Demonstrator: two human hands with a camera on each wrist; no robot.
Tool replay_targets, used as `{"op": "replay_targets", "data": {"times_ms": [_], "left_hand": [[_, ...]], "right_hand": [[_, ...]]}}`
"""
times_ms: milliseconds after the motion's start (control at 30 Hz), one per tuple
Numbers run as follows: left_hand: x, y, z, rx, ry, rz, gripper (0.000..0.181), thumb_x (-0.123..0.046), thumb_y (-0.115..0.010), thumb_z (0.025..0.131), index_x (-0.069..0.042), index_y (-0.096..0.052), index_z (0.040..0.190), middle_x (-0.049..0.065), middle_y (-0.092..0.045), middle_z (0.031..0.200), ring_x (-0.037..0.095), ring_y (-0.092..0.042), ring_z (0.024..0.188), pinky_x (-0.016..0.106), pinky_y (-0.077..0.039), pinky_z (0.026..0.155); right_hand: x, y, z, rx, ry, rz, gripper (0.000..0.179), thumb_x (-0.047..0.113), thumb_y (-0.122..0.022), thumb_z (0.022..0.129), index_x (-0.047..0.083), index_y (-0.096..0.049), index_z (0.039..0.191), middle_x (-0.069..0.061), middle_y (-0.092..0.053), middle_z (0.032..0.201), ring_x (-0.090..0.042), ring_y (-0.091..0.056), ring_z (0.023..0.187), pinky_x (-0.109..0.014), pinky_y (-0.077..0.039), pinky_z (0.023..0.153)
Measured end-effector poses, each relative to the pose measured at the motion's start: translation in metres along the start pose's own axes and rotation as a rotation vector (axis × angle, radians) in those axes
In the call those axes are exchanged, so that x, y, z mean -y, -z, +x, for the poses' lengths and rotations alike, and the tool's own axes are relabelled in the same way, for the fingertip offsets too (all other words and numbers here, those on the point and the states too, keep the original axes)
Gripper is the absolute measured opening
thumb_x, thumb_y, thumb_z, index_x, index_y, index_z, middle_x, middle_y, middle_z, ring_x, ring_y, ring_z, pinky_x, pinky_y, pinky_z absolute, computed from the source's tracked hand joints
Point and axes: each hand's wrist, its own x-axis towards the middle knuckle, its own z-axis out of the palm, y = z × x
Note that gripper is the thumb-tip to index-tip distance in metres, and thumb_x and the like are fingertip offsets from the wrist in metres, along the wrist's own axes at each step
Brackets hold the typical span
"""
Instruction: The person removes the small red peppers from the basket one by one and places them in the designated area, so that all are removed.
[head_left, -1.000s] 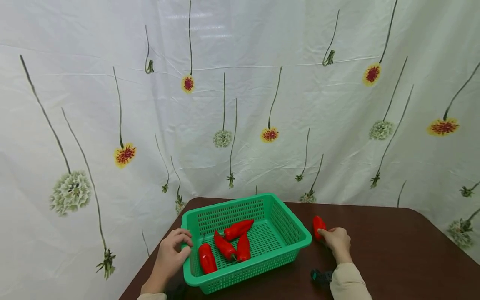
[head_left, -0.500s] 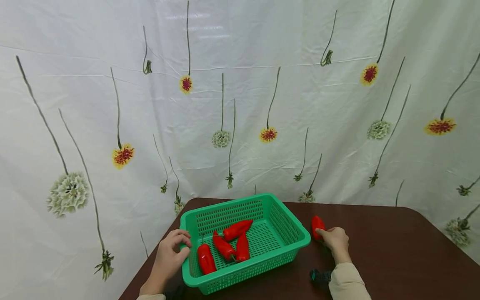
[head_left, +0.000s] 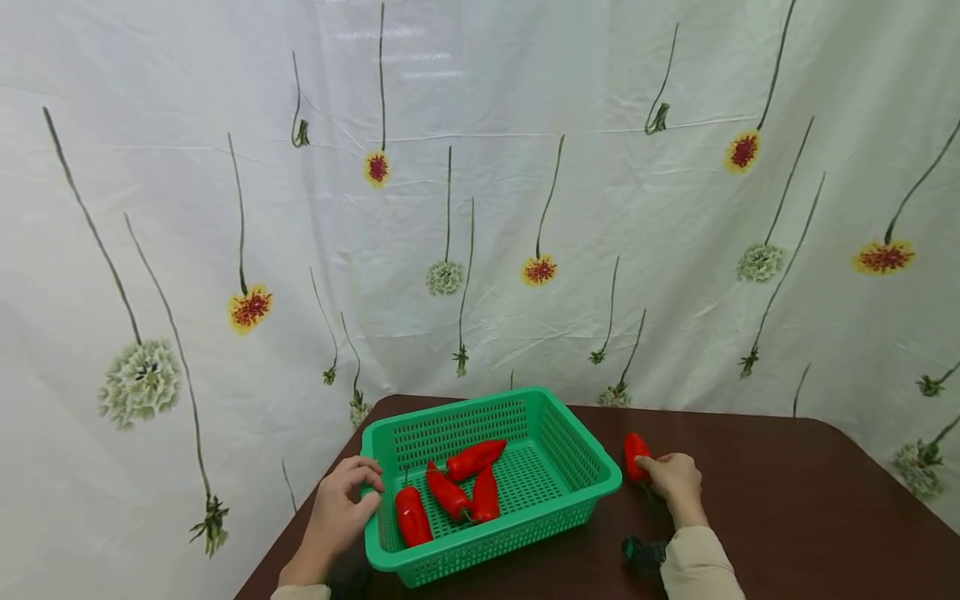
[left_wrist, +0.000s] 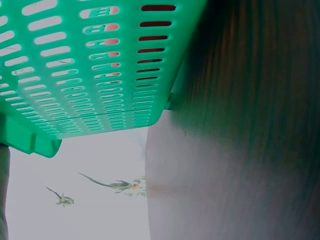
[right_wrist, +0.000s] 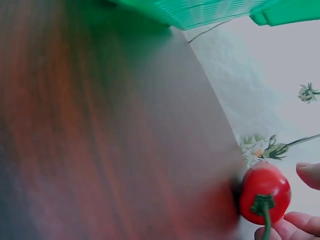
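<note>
In the head view my left hand (head_left: 341, 508) is at the left rim of a green plastic basket (head_left: 495, 537), its curled fingers and thumb lapping over the rim. In the left wrist view the slotted basket wall (left_wrist: 100, 65) fills the upper left, and a strip of finger (left_wrist: 4, 190) shows just below the rim. Right of the basket, my right hand (head_left: 673, 483) reaches over a red pepper (head_left: 635, 454) lying on the table. The right wrist view shows fingertips close against the pepper (right_wrist: 265, 187) near its green stem, with the thumb (right_wrist: 309, 175) a small gap away from it.
Several red peppers (head_left: 412, 517) lie in the left part of the basket. The dark brown table (head_left: 772, 500) extends to the right. Behind it hangs a white curtain (head_left: 480, 100) printed with flowers. A black wrist device (head_left: 643, 552) sits by the right sleeve.
The head view shifts very slightly. Both hands, the basket and the peppers stay where they were.
</note>
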Motion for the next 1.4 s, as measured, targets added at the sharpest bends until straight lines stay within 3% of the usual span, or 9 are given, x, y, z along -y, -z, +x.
{"op": "replay_targets", "data": {"times_ms": [167, 300, 433, 667, 833, 1167, 1400], "left_hand": [[0.0, 0.001, -0.003, 0.003, 0.008, -0.009, 0.032, 0.011, -0.06, 0.072, -0.02, -0.064, 0.067, 0.007, -0.069, 0.094, 0.008, -0.058, 0.092, 0.027, -0.047, 0.072], [0.0, 0.001, -0.004, -0.009, -0.003, -0.019, 0.034, 0.012, -0.059, 0.072, -0.022, -0.063, 0.067, 0.005, -0.069, 0.093, 0.008, -0.057, 0.091, 0.027, -0.046, 0.071], [0.0, 0.0, -0.005, -0.008, -0.012, -0.029, 0.032, 0.013, -0.059, 0.072, -0.019, -0.064, 0.068, 0.005, -0.068, 0.093, 0.008, -0.057, 0.091, 0.027, -0.044, 0.069], [0.003, -0.004, -0.01, 0.008, 0.002, -0.04, 0.035, 0.013, -0.059, 0.071, -0.021, -0.063, 0.068, 0.007, -0.068, 0.094, 0.008, -0.057, 0.091, 0.027, -0.042, 0.068], [0.005, -0.007, -0.01, 0.003, 0.004, -0.022, 0.035, 0.012, -0.06, 0.071, -0.023, -0.063, 0.067, 0.004, -0.068, 0.092, 0.007, -0.057, 0.089, 0.027, -0.045, 0.069], [0.004, -0.005, -0.007, -0.004, -0.039, -0.031, 0.034, 0.013, -0.059, 0.07, -0.021, -0.064, 0.067, 0.007, -0.068, 0.091, 0.008, -0.057, 0.09, 0.028, -0.046, 0.07], [0.003, 0.001, 0.0, -0.016, -0.068, -0.021, 0.028, 0.013, -0.06, 0.07, -0.015, -0.065, 0.068, 0.007, -0.069, 0.091, 0.007, -0.057, 0.09, 0.027, -0.046, 0.07]], "right_hand": [[0.004, 0.005, -0.001, -0.017, 0.016, 0.031, 0.047, 0.028, -0.063, 0.092, -0.014, -0.064, 0.114, -0.03, -0.068, 0.102, -0.022, -0.067, 0.067, -0.034, -0.053, 0.06], [0.016, 0.011, -0.003, 0.004, 0.047, 0.144, 0.045, 0.025, -0.059, 0.096, -0.013, -0.062, 0.12, -0.034, -0.064, 0.117, -0.029, -0.073, 0.081, -0.038, -0.058, 0.07], [0.029, 0.018, -0.006, 0.062, 0.067, 0.274, 0.047, 0.024, -0.056, 0.1, -0.013, -0.057, 0.128, -0.029, -0.066, 0.113, -0.029, -0.073, 0.093, -0.036, -0.06, 0.079], [0.044, 0.028, -0.013, 0.155, 0.075, 0.382, 0.047, 0.022, -0.053, 0.102, -0.014, -0.052, 0.133, -0.016, -0.07, 0.105, -0.011, -0.069, 0.085, -0.029, -0.059, 0.08], [0.048, 0.029, -0.016, 0.225, 0.093, 0.422, 0.046, 0.02, -0.052, 0.103, -0.014, -0.051, 0.134, -0.022, -0.069, 0.113, -0.01, -0.069, 0.087, -0.027, -0.059, 0.08], [0.056, 0.026, -0.018, 0.34, 0.152, 0.444, 0.048, 0.023, -0.047, 0.105, -0.013, -0.048, 0.137, -0.019, -0.067, 0.121, -0.014, -0.069, 0.1, -0.027, -0.057, 0.087], [0.069, 0.028, -0.016, 0.38, 0.172, 0.489, 0.05, 0.025, -0.046, 0.106, -0.012, -0.046, 0.14, -0.008, -0.069, 0.115, -0.011, -0.068, 0.101, -0.027, -0.056, 0.09]]}}
